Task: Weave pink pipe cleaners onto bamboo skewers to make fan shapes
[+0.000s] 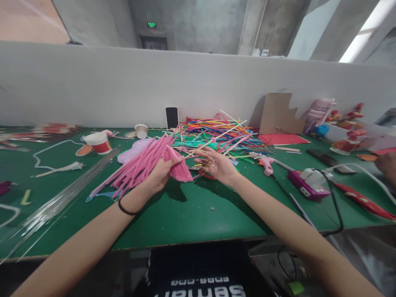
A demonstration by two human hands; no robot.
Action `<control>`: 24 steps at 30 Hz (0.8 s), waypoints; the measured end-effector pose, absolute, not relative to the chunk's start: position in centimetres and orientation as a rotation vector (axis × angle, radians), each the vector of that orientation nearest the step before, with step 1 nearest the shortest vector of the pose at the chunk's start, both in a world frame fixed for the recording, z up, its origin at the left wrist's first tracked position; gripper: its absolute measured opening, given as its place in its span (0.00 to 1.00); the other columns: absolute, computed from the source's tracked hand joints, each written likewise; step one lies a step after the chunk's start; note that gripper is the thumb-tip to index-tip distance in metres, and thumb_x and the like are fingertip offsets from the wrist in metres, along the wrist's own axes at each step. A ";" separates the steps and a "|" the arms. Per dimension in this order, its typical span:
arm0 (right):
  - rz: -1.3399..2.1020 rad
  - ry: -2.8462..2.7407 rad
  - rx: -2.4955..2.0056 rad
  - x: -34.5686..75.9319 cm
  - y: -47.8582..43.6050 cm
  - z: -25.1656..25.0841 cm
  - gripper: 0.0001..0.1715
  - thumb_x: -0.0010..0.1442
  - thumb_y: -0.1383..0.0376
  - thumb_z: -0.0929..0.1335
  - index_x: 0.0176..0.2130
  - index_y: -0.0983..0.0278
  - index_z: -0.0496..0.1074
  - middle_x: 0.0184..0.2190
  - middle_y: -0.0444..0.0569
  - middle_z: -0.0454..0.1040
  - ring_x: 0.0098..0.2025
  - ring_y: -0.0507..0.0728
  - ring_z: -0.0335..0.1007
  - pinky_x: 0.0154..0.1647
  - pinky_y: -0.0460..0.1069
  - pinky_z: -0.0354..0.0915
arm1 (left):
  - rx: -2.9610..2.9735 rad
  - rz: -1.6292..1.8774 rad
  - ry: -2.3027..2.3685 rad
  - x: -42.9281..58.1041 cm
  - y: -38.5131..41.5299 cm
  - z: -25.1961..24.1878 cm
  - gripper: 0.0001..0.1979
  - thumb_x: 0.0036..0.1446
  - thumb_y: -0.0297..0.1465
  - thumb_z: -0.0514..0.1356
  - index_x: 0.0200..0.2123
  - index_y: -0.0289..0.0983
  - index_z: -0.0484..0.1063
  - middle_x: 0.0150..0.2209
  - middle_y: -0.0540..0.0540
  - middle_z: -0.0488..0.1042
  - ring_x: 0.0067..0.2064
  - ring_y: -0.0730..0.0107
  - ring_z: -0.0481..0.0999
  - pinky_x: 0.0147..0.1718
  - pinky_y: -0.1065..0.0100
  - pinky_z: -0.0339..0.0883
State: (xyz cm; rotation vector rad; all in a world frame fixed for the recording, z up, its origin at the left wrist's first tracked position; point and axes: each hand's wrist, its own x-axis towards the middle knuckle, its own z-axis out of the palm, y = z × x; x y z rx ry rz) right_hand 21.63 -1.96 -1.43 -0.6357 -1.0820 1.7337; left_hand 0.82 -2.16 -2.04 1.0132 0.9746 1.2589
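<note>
My left hand (162, 171) is closed on a pink ridged piece (182, 171), which flares out to the right of the fingers and looks made of pipe cleaners side by side. Under and behind that hand lies a bundle of pink pipe cleaners (136, 165). Just to the right, my right hand (216, 165) has its fingers apart and curved, with a ring on one. Thin pale stems pass close to its fingertips; whether they touch is unclear. Scissors with red handles (207, 176) are partly hidden beneath this hand.
Mixed coloured pipe cleaners (222, 132) are heaped behind the hands. To the left are thin metal wires (62, 202) and a paper cup (99, 142). A pink glue gun (266, 164) and a purple power strip (307, 185) with cords lie right. A phone (172, 119) leans on the partition.
</note>
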 end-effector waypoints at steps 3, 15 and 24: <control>1.715 -1.095 -0.652 21.6 -2.0 -1.4 0.17 0.58 0.62 0.69 0.48 0.57 0.70 0.55 0.47 0.76 0.47 0.56 0.77 0.42 0.51 0.73 | 0.994 1.261 0.967 0.8 -2.1 -2.1 0.14 0.43 0.35 0.73 0.31 0.36 0.74 0.29 0.46 0.80 0.30 0.62 0.80 0.30 0.67 0.74; 1.617 -1.354 -0.533 20.6 -3.3 -1.2 0.33 0.52 0.65 0.71 0.56 0.51 0.64 0.67 0.44 0.60 0.64 0.58 0.63 0.55 0.56 0.70 | 0.821 1.243 0.934 0.1 -0.8 -2.1 0.09 0.48 0.30 0.71 0.34 0.34 0.78 0.30 0.43 0.81 0.30 0.67 0.80 0.25 0.72 0.74; 1.743 -1.918 -0.407 23.2 -2.6 -0.4 0.53 0.45 0.68 0.76 0.64 0.45 0.57 0.68 0.48 0.59 0.59 0.59 0.68 0.51 0.55 0.70 | 0.846 1.274 0.968 -1.7 0.4 -2.2 0.03 0.51 0.31 0.67 0.29 0.38 0.78 0.29 0.44 0.79 0.32 0.65 0.80 0.32 0.67 0.75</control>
